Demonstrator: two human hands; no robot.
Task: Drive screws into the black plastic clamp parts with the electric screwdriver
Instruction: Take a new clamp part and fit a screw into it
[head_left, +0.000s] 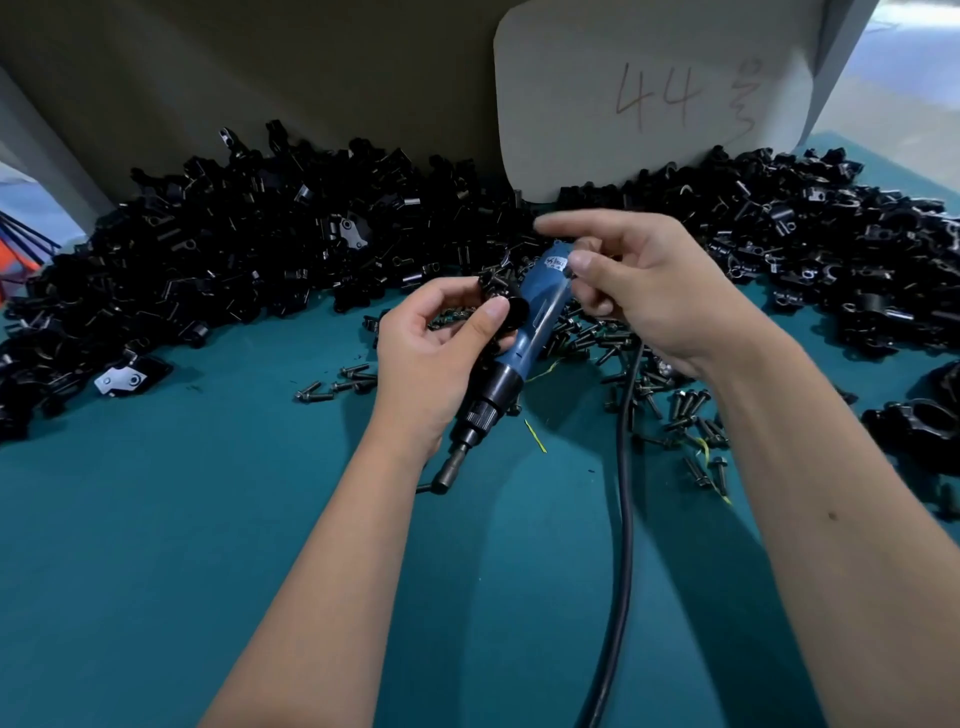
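Note:
My left hand (431, 353) pinches a black plastic clamp part (506, 309) between thumb and fingers. The blue electric screwdriver (537, 317) slants between my hands, its metal bit (448, 478) pointing down-left just above the teal mat. My right hand (654, 296) is at the screwdriver's upper end. Its lower fingers curl round the body, the thumb rests by the label, and the index finger stretches out, blurred. Loose screws (691, 410) lie scattered under and to the right of my hands.
Large heaps of black clamp parts (234, 244) run along the back and right of the teal mat (208, 545). The black power cable (626, 493) hangs down toward me. A white sheet marked 44 (654, 98) leans against the back wall.

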